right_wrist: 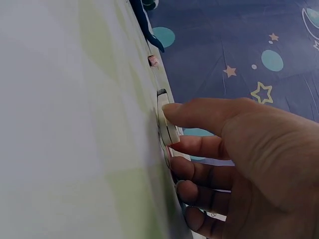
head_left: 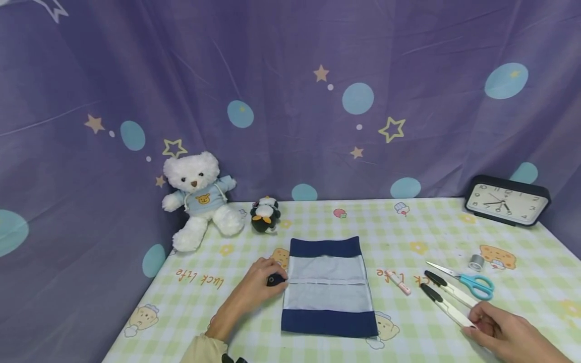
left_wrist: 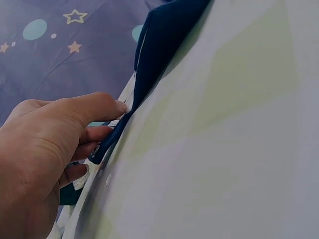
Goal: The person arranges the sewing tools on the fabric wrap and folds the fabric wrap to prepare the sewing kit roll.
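A dark blue and pale cloth piece (head_left: 325, 295), perhaps a pouch lying opened out, is flat on the table with a fold line across its middle. My left hand (head_left: 260, 285) pinches its left edge between thumb and fingers; a dark tab (head_left: 275, 280) with a round snap shows at the fingers. In the left wrist view the dark blue edge (left_wrist: 154, 47) stands slightly lifted. Two white pens with black caps lie side by side at the right. My right hand (head_left: 510, 330) pinches the end of the nearer white pen (head_left: 449, 306); the farther white pen (head_left: 454, 290) lies beside it.
Blue-handled scissors (head_left: 474, 285), a grey spool-like roll (head_left: 476, 262) and a small pink-and-white stick (head_left: 398, 282) lie right of the cloth. Toward the back are a white teddy bear (head_left: 201, 201), a penguin toy (head_left: 265, 215) and a black-framed clock (head_left: 507, 200), before a purple curtain.
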A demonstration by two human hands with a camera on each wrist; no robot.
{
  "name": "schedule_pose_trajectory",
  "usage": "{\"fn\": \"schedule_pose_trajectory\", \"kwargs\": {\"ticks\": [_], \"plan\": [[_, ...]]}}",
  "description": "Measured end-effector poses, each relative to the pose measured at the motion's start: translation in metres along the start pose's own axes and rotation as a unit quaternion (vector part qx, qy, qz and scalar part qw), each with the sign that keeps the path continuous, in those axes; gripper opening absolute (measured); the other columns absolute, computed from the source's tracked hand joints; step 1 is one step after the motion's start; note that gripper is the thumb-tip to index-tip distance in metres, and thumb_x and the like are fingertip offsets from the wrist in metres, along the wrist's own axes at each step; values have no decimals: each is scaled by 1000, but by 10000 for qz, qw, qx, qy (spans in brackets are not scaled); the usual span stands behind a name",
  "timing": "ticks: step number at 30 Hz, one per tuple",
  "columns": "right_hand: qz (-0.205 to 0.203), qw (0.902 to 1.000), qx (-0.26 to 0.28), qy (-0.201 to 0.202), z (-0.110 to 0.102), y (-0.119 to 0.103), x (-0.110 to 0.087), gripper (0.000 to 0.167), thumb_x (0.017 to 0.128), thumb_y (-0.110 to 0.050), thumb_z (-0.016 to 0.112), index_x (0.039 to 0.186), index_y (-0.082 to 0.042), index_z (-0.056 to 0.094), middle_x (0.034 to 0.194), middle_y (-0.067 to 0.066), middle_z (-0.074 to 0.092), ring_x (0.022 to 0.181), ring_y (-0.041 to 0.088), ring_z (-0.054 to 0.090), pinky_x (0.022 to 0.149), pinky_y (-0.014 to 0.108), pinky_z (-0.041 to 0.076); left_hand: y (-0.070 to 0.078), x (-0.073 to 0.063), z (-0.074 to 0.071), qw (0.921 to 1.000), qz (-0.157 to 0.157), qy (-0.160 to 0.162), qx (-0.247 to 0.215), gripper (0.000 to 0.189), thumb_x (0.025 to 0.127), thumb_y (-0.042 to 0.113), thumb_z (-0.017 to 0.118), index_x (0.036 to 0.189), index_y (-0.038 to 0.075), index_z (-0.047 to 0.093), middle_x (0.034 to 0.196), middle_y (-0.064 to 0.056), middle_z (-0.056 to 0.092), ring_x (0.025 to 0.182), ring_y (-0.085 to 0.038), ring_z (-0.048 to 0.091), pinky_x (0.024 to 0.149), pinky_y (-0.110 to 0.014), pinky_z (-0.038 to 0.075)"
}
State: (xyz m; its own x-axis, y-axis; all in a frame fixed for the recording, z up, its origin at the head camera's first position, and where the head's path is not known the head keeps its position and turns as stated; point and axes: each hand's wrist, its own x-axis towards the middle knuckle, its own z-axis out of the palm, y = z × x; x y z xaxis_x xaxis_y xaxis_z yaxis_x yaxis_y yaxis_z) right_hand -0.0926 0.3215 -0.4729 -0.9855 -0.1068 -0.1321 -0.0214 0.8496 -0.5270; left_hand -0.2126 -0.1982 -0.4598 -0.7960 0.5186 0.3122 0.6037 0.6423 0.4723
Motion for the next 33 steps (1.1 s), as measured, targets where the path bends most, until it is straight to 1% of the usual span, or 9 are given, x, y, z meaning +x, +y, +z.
{"fn": "schedule_pose_trajectory", "kwargs": {"ticks": [5, 9, 14, 18, 21, 25, 29, 31, 33], "plan": [[-7, 10000, -15, 71, 1, 3, 0, 21, 97, -28, 74, 99, -15, 58, 73, -4, 48, 57, 4, 40, 56, 26, 33, 0, 1, 1, 10000, 53, 21, 7, 6, 92, 19, 80, 97, 21, 76, 101, 12, 63, 98, -13, 54, 89, -42, 48], [82, 9999, -93, 113, 1, 3, 1, 20, 98, -29, 73, 99, -14, 60, 74, -5, 50, 59, 5, 41, 57, 26, 35, 0, 1, 1, 10000, 31, 42, -3, 6, 92, 19, 80, 97, 21, 76, 102, 12, 64, 98, -12, 54, 90, -42, 48], [30, 9995, -182, 241, -1, 3, 1, 18, 99, -28, 72, 99, -13, 62, 75, -5, 52, 60, 4, 43, 59, 27, 38, 0, 1, 2, 10000, 1, 60, -30, 7, 91, 19, 80, 96, 21, 76, 101, 13, 63, 98, -11, 54, 90, -41, 49], [148, 9997, -75, 166, -4, 0, 1, 19, 100, -29, 70, 102, -12, 63, 78, -8, 59, 64, 3, 50, 61, 28, 43, 0, 1, 2, 10000, 26, 43, -85, 7, 91, 18, 80, 96, 21, 76, 100, 13, 63, 99, -12, 54, 90, -41, 49], [195, 9997, 20, 131, -7, -2, 1, 19, 102, -29, 67, 104, -10, 63, 83, -10, 65, 69, 1, 57, 64, 28, 48, 1, 1, 2, 9999, -14, -26, -151, 7, 91, 17, 80, 96, 21, 76, 101, 13, 63, 99, -12, 54, 91, -41, 49], [182, 9995, 77, 248, -9, -3, 0, 20, 104, -28, 65, 106, -9, 63, 85, -12, 68, 71, 0, 61, 64, 28, 50, 1, 1, 2, 9998, -43, -74, -170, 7, 91, 17, 80, 97, 20, 76, 101, 13, 63, 99, -12, 54, 90, -40, 49], [262, 9986, 259, 387, -8, -4, -2, 20, 105, -28, 64, 106, -8, 62, 85, -11, 69, 72, 1, 63, 63, 27, 50, -1, 2, 3, 9999, 54, -3, -116, 9, 90, 16, 81, 96, 19, 76, 101, 12, 63, 98, -12, 55, 90, -40, 49], [172, 9971, 433, 605, -7, -4, -4, 17, 105, -23, 64, 107, -7, 62, 83, -12, 69, 71, 1, 64, 62, 27, 51, -1, 2, 3, 9999, 82, 34, -104, 10, 89, 16, 82, 96, 19, 76, 100, 12, 64, 98, -13, 55, 90, -40, 49], [37, 9942, 482, 956, -6, -5, -6, 12, 104, -19, 65, 107, -7, 63, 82, -11, 68, 70, -1, 62, 61, 26, 51, -1, 2, 3, 9999, 81, 49, -106, 9, 89, 16, 82, 96, 19, 76, 100, 12, 64, 98, -13, 55, 90, -40, 49]]}}
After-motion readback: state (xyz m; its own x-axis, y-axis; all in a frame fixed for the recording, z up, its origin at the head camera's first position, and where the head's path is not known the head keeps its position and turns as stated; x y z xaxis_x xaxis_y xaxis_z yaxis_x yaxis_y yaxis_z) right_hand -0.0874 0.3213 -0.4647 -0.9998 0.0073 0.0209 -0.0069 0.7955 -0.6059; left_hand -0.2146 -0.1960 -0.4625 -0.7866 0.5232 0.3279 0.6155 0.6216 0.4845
